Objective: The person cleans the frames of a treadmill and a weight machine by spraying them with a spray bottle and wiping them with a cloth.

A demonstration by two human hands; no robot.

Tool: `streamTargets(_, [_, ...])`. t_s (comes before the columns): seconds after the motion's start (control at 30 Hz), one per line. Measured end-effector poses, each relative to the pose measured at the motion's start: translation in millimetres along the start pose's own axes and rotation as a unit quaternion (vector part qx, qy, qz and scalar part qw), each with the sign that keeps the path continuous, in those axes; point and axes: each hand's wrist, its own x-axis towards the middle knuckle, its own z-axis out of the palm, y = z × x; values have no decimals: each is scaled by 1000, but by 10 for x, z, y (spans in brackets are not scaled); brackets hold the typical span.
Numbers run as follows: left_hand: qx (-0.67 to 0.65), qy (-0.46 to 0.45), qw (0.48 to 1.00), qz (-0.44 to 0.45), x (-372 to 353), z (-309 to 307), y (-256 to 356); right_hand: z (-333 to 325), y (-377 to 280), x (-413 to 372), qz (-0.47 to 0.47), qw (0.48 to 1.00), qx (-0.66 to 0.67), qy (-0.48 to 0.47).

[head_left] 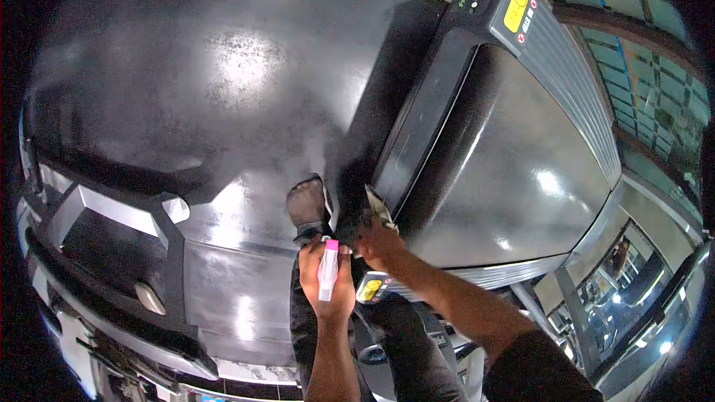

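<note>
Wiping, seemingly, beside dark machine cover: left grip closed round spray bottle, right grip bunching pale cloth; next stroke likely calls for firm pressure.

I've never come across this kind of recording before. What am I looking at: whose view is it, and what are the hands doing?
There is no robot here: a camera on a person's head looks down at their own bare hands. The left hand grips a white-and-pink bottle, probably a sprayer. The right hand is at a pale, cloth-like item; its exact grip is unclear. A shoe rests on the broad dark surface, beside a raised glossy housing bearing a yellow label.
</note>
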Motion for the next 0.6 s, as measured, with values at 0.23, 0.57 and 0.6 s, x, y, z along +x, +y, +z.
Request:
streamTargets(0.23, [16,-9,1000,8,9,-17,8,-2485,1164,550,225,939,-59,251])
streamTargets(0.57, [10,-2,1000,3,33,-54,-18,-2034,1513,662,279,874,-331,219])
streamTargets(0.6, [16,-5,1000,1,39,-72,-3,-1926,1369,614,281,885,-316,196])
